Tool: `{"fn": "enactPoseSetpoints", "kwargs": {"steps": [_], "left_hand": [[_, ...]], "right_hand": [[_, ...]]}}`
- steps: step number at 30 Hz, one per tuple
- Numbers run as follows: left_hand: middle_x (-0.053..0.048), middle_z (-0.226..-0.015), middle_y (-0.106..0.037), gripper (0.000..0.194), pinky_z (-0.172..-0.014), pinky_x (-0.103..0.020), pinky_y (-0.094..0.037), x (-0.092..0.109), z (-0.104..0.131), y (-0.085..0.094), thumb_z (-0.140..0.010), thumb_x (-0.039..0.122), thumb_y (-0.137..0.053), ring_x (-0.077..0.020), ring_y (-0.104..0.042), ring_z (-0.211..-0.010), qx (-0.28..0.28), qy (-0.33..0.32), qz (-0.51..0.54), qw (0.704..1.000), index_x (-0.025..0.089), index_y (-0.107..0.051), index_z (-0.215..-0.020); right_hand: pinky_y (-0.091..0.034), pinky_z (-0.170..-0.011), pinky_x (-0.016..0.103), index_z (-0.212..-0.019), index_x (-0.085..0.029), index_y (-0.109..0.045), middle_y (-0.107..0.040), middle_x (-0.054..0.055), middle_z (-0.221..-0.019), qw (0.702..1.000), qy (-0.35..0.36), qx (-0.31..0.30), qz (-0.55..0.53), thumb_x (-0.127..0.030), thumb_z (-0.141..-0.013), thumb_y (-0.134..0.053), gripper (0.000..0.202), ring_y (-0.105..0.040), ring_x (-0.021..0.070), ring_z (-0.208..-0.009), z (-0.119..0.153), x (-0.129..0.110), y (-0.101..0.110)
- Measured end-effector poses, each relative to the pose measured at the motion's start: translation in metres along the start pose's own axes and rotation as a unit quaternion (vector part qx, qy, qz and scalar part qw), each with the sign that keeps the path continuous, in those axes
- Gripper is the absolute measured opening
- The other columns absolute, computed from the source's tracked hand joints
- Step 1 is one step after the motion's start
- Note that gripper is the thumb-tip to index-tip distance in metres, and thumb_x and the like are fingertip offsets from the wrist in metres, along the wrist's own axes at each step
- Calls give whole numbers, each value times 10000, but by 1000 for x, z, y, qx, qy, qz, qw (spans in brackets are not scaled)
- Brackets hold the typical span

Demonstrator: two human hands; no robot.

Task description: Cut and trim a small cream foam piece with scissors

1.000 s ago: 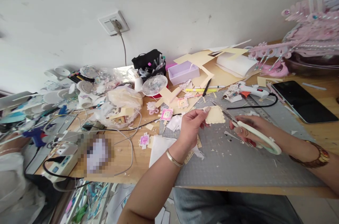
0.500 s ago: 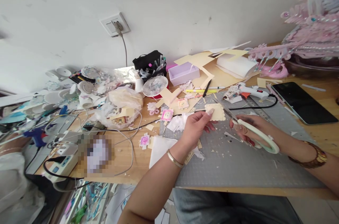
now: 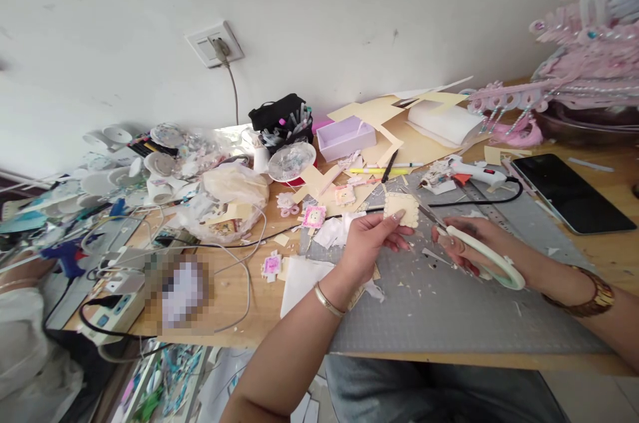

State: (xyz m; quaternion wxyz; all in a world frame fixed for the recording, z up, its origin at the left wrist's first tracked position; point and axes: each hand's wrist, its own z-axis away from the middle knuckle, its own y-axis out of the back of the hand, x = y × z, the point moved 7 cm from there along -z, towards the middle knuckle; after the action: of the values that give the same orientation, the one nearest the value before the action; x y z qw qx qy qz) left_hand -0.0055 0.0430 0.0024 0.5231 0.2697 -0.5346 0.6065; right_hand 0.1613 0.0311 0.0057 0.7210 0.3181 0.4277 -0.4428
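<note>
Between the thumb and fingers of my left hand (image 3: 372, 236) is a small cream card piece (image 3: 401, 206) with a scalloped edge. My right hand (image 3: 464, 243) is closed round pale green-handled scissors (image 3: 492, 256). The blades point up and left, close to the card's right edge; whether they touch it I cannot tell. Both hands are above a grey cutting mat (image 3: 424, 323) strewn with small scraps. Left of my left hand lie crumpled white tissue (image 3: 337, 231) and a pink-edged card with a drawn face (image 3: 313, 216).
A white glue gun (image 3: 482, 174) and a black phone (image 3: 574, 193) lie to the right. Behind are a lilac box (image 3: 347, 138) and cream card sheets (image 3: 384, 120). Cables and a power strip (image 3: 117, 316) occupy the left, near another person's sleeve (image 3: 24, 336). Pink crowns (image 3: 574, 76) stand back right.
The cream card has turned in my left hand and now stands more upright. My right hand and the scissors have hardly moved.
</note>
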Motion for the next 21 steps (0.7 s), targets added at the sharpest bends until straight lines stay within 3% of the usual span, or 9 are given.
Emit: {"fn": "enactPoseSetpoints", "kwargs": {"steps": [7, 12, 21], "left_hand": [[-22, -655, -693, 509, -484, -232, -441, 7, 0, 9, -774, 663, -717, -118, -614, -483, 75, -62, -32, 995, 183, -558, -721], [4, -616, -662, 529, -475, -236, -433, 12, 3, 15, -808, 712, -651, -115, -594, -465, 130, -98, -58, 985, 210, -502, -739], [16, -530, -613, 537, -439, -224, -385, 6, 3, 6, -791, 700, -670, -106, -545, -412, 76, -57, -73, 993, 213, -467, -691]], "right_hand": [[-428, -400, 202, -860, -198, -650, -633, 3, -612, 997, 16, -78, 18, -686, -720, -770, 522, -519, 108, -462, 2, 4, -5], [-419, -404, 209, -847, -191, -629, -630, 12, -606, 993, 10, -113, 26, -726, -797, -685, 540, -486, 97, -447, 5, 8, -8], [-416, -384, 220, -748, -205, -613, -615, 10, -570, 996, 17, -54, 73, -823, -660, -709, 631, -516, 120, -464, 13, -15, -8]]}}
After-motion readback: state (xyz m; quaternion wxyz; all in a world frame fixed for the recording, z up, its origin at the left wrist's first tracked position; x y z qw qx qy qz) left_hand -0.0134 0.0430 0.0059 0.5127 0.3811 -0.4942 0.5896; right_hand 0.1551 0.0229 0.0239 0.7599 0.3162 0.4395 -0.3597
